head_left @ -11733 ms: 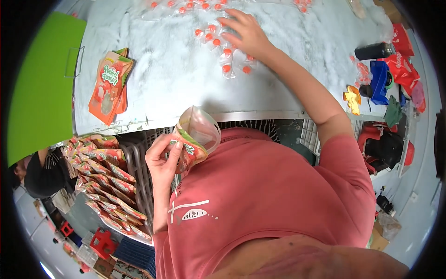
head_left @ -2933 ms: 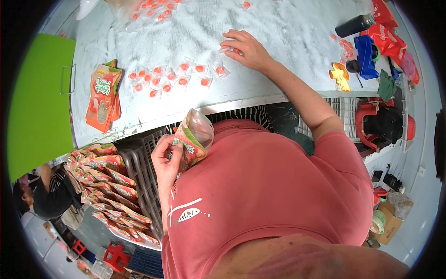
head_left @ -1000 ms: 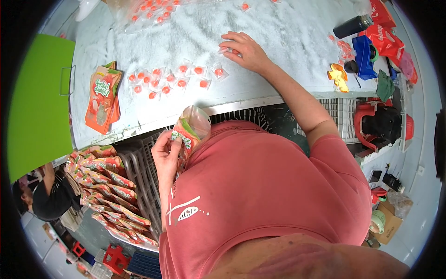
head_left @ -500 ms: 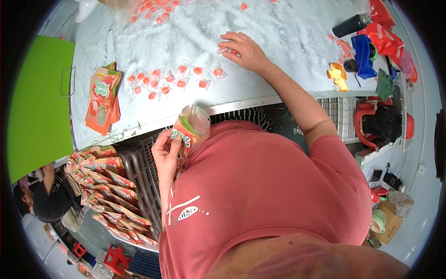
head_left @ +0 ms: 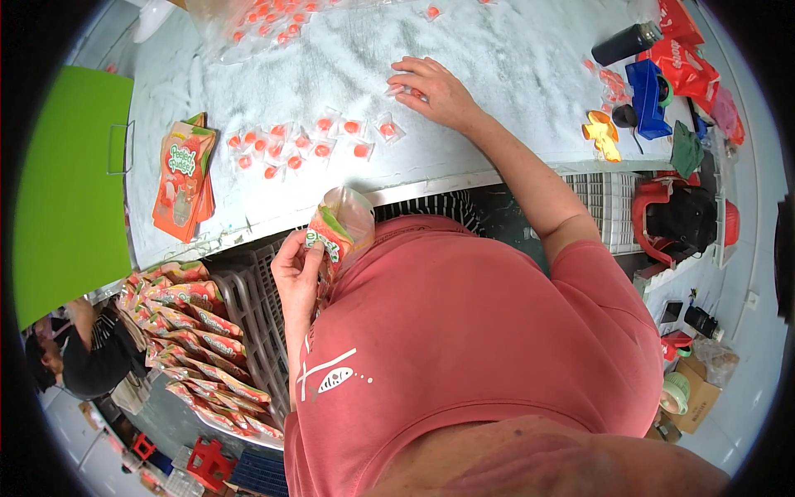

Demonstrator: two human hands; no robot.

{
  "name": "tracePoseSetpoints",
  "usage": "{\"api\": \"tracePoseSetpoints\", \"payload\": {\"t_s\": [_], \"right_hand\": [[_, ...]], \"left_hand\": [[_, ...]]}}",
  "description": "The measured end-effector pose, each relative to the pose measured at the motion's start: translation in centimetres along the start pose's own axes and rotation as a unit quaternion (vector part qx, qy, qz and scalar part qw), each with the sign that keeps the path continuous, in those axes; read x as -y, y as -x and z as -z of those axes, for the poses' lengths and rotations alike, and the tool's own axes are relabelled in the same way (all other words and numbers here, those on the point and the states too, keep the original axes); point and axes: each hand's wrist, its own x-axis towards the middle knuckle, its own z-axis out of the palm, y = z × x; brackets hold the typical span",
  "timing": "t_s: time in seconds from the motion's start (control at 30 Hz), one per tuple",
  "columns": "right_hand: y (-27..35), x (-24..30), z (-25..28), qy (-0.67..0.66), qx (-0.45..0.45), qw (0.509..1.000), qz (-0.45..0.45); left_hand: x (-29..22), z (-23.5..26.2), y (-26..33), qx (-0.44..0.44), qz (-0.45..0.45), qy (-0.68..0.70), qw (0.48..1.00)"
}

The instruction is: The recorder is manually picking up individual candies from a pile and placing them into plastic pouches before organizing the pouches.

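Observation:
My left hand (head_left: 296,267) holds an open orange-and-green stand-up pouch (head_left: 338,232) against my chest, just below the table edge. My right hand (head_left: 432,88) is stretched out on the white table (head_left: 513,66), its fingers resting on small clear-wrapped orange candies at the right end of a loose row of candies (head_left: 310,145). A clear bag with more candies (head_left: 269,18) lies at the far edge. A stack of flat empty pouches (head_left: 182,178) lies at the table's left.
Filled pouches (head_left: 199,331) are piled in a grey crate below left. A green board (head_left: 62,190) stands at the left. At the right are a black bottle (head_left: 625,41), a blue tape dispenser (head_left: 648,87) and red bags (head_left: 687,62). Another person (head_left: 87,356) bends at lower left.
My right hand has stayed on the candies at the row's right end with small finger shifts. The left hand keeps the pouch at my chest, raised slightly.

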Motion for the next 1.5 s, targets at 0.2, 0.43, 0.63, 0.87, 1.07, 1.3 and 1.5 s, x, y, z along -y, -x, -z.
{"api": "tracePoseSetpoints", "payload": {"t_s": [0.2, 0.43, 0.63, 0.87, 1.07, 1.3, 1.5], "right_hand": [[-0.1, 0.1, 0.2, 0.001, 0.001, 1.000, 0.000], [-0.1, 0.1, 0.1, -0.004, 0.005, 1.000, -0.005], [-0.1, 0.3, 0.2, -0.006, 0.018, 1.000, -0.016], [0.0, 0.0, 0.0, -0.017, 0.003, 1.000, -0.021], [0.1, -0.1, 0.5, -0.184, -0.011, 0.977, -0.105], [0.2, -0.4, 1.0, -0.283, -0.019, 0.948, -0.141], [-0.3, 0.1, 0.5, 0.029, 0.016, 0.999, 0.038]], "left_hand": [[-0.1, -0.2, 0.0, -0.002, -0.002, 0.005, 1.000], [-0.1, -0.3, 0.0, -0.013, 0.000, 0.007, 1.000], [0.2, -0.1, 0.0, -0.018, 0.014, -0.006, 1.000], [0.2, 0.0, 0.0, -0.009, 0.013, 0.000, 1.000], [0.2, 0.0, 0.1, -0.005, 0.006, 0.017, 1.000], [0.4, 0.1, 0.0, -0.013, -0.001, 0.014, 1.000], [0.0, 0.0, 0.2, -0.037, 0.019, 0.004, 0.999]]}}
